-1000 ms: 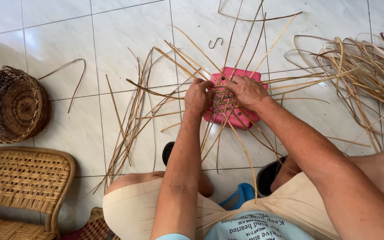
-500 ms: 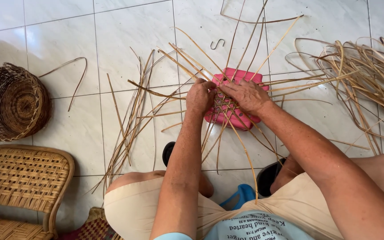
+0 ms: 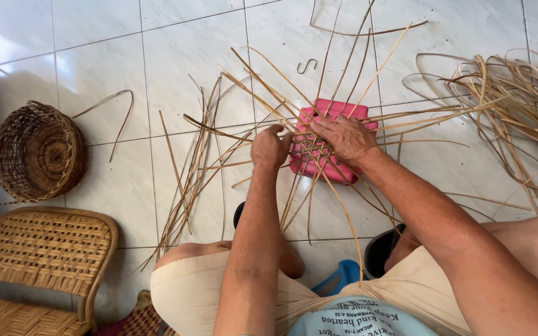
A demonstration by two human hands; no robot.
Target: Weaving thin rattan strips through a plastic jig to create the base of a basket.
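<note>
Thin cane strips [image 3: 309, 149] crisscross a pink block [image 3: 334, 168], pinched by left hand [image 3: 270, 148], right hand [image 3: 344, 138] pressing flat.

White glossy tile floor [image 3: 157, 56] carried everything I saw. Round woven basket [image 3: 38, 152] lay at far left, wicker chair [image 3: 38, 261] below it. Small metal S-hook [image 3: 306, 65] sat alone near top. Loose pile of cane strips [image 3: 512, 106] sprawled at right. Pink block [image 3: 331, 140] rested mid-floor, thin strips [image 3: 194, 162] fanned around it. One curved strip [image 3: 110, 109] lay beside basket.
</note>
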